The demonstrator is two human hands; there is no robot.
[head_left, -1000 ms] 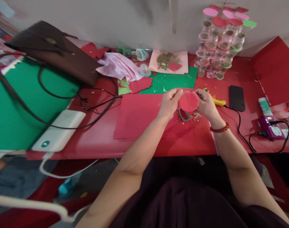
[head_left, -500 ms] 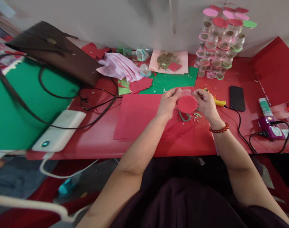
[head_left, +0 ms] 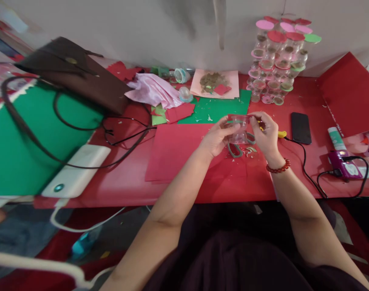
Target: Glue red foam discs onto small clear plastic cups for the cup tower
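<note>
Just in front of the green sheet (head_left: 223, 111), the left hand (head_left: 216, 139) grips a clear waisted cup piece (head_left: 240, 136), contents unclear, while the right hand (head_left: 267, 131) meets its upper rim, whether pinching I cannot tell. This looks like a two-handed positioning step, calling for light, steady pressure. Behind the sheet's right end, a cup tower (head_left: 274, 64) shows dark bits inside several cups.

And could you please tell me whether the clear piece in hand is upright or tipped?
Roughly upright: the clear piece, between the left hand and right hand, shows its rims above and below its narrow waist.
</note>
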